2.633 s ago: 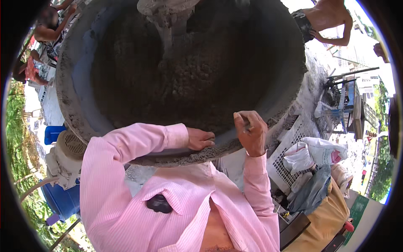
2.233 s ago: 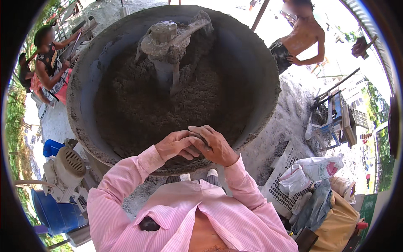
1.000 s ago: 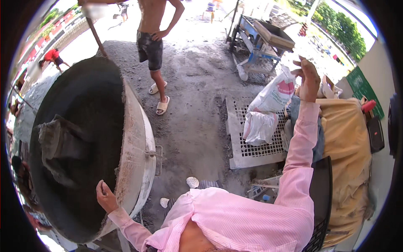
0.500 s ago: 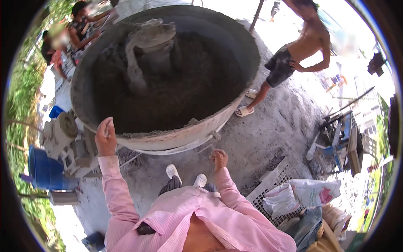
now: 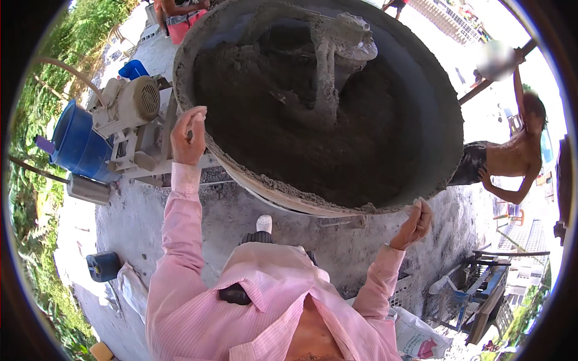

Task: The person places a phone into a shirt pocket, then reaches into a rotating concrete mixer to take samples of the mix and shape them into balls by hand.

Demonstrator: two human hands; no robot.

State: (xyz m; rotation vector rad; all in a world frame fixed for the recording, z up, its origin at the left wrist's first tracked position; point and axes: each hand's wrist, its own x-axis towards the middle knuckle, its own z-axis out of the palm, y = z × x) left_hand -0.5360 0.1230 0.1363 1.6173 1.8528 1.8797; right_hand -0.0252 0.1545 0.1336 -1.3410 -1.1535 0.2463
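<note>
The left hand and right hand, loosely curled with nothing visibly held, are raised beside the wide, round, grey metal mixing pan, perhaps to clear its rim (touching or not, I cannot tell). It stands directly ahead, its mortar-caked mixing arm placed centrally, presumably to sweep the dark-grey wet mix. Beyond, a shirtless co-worker reaches toward a dark slanting pole, apparently for support.

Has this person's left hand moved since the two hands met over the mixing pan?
Yes, the left hand has moved leftward, closer to the electric motor.
</note>
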